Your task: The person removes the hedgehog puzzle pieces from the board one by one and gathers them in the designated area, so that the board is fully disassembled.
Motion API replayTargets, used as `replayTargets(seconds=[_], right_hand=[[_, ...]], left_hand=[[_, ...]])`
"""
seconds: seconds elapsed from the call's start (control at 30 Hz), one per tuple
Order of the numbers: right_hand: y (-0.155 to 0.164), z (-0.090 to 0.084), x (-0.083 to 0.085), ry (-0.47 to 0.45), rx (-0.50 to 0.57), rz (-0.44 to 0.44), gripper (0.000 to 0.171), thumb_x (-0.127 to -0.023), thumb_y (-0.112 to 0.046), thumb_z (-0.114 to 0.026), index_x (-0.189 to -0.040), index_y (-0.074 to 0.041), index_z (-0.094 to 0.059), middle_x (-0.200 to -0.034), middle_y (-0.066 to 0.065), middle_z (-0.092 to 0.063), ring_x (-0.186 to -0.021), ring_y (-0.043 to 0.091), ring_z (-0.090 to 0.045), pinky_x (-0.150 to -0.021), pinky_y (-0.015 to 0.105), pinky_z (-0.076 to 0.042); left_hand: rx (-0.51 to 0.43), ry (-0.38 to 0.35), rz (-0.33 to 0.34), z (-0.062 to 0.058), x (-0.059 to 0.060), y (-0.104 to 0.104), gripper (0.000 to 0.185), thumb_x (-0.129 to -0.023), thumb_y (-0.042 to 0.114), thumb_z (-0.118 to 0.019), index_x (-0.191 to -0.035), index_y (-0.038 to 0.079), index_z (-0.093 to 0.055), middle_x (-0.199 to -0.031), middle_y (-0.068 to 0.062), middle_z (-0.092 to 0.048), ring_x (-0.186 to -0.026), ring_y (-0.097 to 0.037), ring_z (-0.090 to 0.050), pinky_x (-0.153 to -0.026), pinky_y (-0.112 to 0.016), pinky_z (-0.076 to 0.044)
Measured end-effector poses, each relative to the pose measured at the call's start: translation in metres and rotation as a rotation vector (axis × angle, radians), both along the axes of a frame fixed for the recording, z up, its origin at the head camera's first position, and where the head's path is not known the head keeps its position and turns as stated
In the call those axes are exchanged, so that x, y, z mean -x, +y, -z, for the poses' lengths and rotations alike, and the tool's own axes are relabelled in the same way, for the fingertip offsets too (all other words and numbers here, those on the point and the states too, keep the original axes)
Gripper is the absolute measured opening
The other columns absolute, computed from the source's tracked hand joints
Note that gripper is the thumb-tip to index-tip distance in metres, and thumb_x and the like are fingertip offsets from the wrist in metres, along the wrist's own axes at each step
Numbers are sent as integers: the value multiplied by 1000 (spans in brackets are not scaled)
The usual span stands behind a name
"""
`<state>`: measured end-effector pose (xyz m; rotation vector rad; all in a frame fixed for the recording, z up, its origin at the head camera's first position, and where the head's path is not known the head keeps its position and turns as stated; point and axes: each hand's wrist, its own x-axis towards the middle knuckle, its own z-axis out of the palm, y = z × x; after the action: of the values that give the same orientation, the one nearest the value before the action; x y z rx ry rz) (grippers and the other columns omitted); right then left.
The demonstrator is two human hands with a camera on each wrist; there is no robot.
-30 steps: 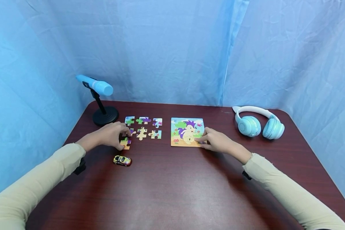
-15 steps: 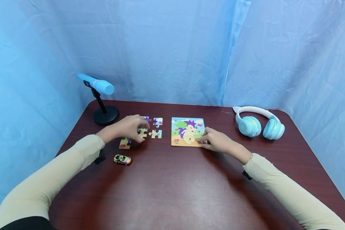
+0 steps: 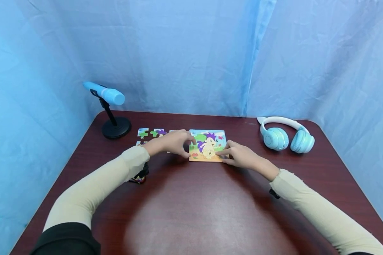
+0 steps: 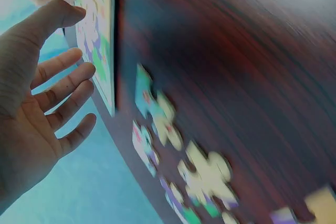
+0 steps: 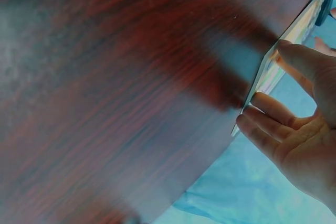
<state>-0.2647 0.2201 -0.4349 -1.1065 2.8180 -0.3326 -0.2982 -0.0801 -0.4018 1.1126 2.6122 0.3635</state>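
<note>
We saw the left hand over the worktop, its fingers straight and spread with nothing in them, so that grip was released. In the left wrist view the left hand showed an empty palm, the thumb reaching toward the near edge of the puzzle board. The puzzle board lay just beyond those fingertips, on the thumb side, flat on the worktop. Behind and outward of the left hand lay the loose puzzle pieces, partly hidden by the wrist; in the left wrist view the loose puzzle pieces were blurred, lying apart from the board and below the fingers.

The right hand rested at the board's near right corner. In the right wrist view the right hand had its thumb on the board's top face and its fingers at the edge of the puzzle board, a light grasping grip on the corner.

The board was a thin square slab with a pale wooden rim, printed with a cream animal with purple spikes, green ground and blue sky. The pieces carried the same colours.

Farther from the left hand stood a blue microphone on a black stand. Beyond the right hand lay pale blue headphones.
</note>
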Motion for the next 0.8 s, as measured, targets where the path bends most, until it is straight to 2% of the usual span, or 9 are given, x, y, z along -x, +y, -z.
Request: replayTargets(seconds=[0.13, 0.33, 0.53, 0.8], right_hand=[[0, 2, 1, 16, 6, -11, 34, -93, -18, -75, -127, -17, -74, -97, 8, -58, -76, 10, -47, -63, 23, -40], [2, 6, 2, 15, 47, -15, 32, -92, -18, -76, -124, -17, -76, -96, 8, -58, -77, 15, -50, -64, 24, -41], [6, 8, 3, 8, 94, -24, 30, -91, -16, -77, -121, -16, -77, -94, 8, -58, -80, 21, -52, -66, 25, -40], [6, 7, 4, -22, 106, -5, 30, -91, -17, -77, -121, -17, -77, -95, 7, -57, -82, 20, -52, -69, 27, -41]], left_hand=[[-1, -25, 34, 5, 1, 18, 45, -86, 31, -79, -125, 8, -71, -115, -8, -70, -103, -21, -60, -89, -37, -51], [24, -27, 32, 8, -1, 34, 44, -87, 32, -79, -123, 9, -71, -115, -9, -69, -95, -17, -55, -83, -33, -48], [23, 14, 39, 13, 0, 41, 42, -86, 34, -80, -119, 10, -72, -110, -8, -66, -92, -16, -52, -81, -32, -48], [8, -23, 5, 15, 2, 44, 43, -85, 33, -82, -120, 10, -73, -113, -8, -64, -96, -16, -54, -86, -35, -50]])
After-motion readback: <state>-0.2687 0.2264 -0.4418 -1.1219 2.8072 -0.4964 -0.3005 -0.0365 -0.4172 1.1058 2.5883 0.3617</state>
